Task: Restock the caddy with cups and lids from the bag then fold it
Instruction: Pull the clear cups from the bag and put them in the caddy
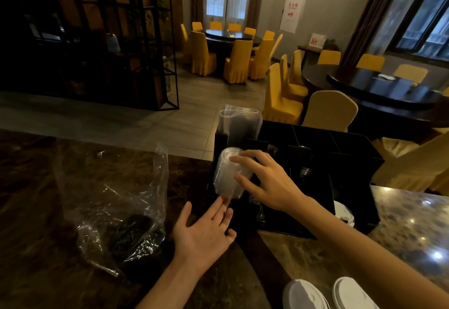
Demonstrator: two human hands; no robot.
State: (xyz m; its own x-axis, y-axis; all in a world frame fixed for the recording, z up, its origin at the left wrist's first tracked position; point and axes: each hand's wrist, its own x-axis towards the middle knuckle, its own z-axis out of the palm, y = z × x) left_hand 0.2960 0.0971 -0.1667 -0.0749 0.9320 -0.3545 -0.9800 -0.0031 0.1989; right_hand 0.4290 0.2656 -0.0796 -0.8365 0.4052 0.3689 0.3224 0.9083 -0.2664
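My right hand (266, 182) grips a stack of clear plastic lids (227, 175), held tilted at the left front of the black caddy (349, 163). Just below the stack my left hand (206, 231) is spread flat, its fingertips touching the stack's lower edge. A sleeve of clear cups (239, 124) stands upright in the caddy's back left compartment. The clear plastic bag (121, 206) lies crumpled on the dark marble counter (36, 223) to the left, with a dark stack of lids (136, 233) inside it.
White lids (306, 294) sit at the bottom right counter edge, and more white lids (345, 214) beside the caddy's right front. Other caddy compartments hold dark items. Beyond the counter are round tables and yellow-covered chairs (330, 111).
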